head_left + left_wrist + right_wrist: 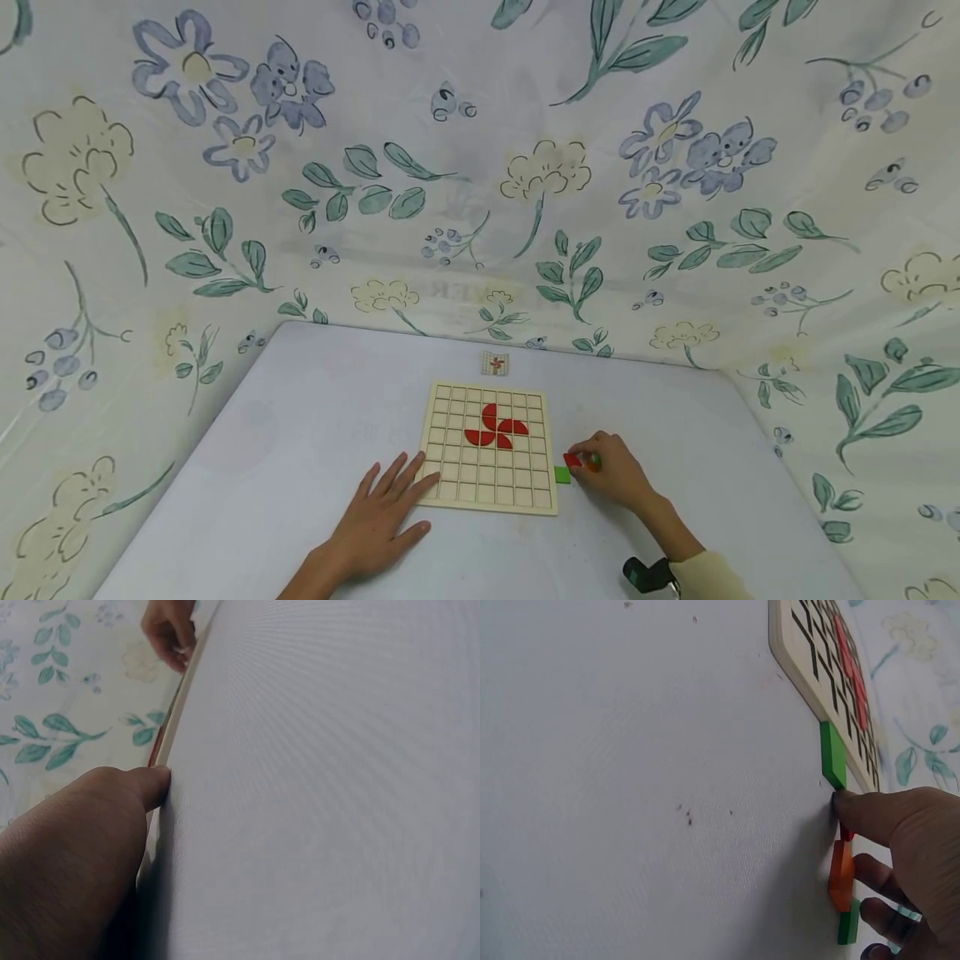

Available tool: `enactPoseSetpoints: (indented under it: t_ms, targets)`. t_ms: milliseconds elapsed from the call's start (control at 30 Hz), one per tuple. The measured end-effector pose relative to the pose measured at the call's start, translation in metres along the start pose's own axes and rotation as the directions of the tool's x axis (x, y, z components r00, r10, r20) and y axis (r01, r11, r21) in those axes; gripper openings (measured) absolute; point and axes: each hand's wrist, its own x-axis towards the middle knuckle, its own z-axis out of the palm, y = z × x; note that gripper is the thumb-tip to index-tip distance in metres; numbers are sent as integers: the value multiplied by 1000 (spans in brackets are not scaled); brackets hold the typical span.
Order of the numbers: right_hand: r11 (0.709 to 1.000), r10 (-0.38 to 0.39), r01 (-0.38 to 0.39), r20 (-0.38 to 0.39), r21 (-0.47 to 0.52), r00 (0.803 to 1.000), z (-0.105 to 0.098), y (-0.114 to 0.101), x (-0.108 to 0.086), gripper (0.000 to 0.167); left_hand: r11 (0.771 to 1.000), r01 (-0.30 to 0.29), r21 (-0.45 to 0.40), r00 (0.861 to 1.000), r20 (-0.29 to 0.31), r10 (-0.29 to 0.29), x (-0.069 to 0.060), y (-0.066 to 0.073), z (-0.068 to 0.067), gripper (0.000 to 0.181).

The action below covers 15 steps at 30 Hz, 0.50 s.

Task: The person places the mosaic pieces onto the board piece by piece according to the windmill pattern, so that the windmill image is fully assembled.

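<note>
White table (300, 417) spreading wide, dark specks (689, 818) dotting it; floral sheet (465, 112) hanging behind and at both sides. Small card (495, 364) lying beyond gridded board (487, 475), red pinwheel (480, 437) sitting on board. Left hand (378, 510) lying splayed, touching board's left edge. Right hand (613, 468) pinching red piece (572, 460) near green square (562, 475), right of board.

Background, as seen from where I stand: a white bench (300, 400) with rounded far corners, its pale top marked by a few dark specks (690, 817). Beyond its far edge and along both sides hangs a pale floral cloth (465, 79), lightly creased, printed with blue flowers (288, 87), cream blossoms (546, 171), green leaves (648, 52) and berry sprigs (877, 100). The light falls soft and diffuse; the cloth carries a faint sheen.
</note>
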Motion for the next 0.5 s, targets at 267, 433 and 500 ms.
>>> enactPoseSetpoints:
  t_ms: [267,433,500]
  targets:
    - [999,15,-15,-7,32,1000,0,-2,2,19,1000,9,19,1000,28,-9,1,2,-4,60]
    - [987,55,-57,19,153,998,-5,-4,4,16,999,24,41,998,65,-26,1,1,-4,61]
    - [978,58,-63,27,197,998,-7,-5,4,15,999,26,35,997,70,-29,1,1,-4,61]
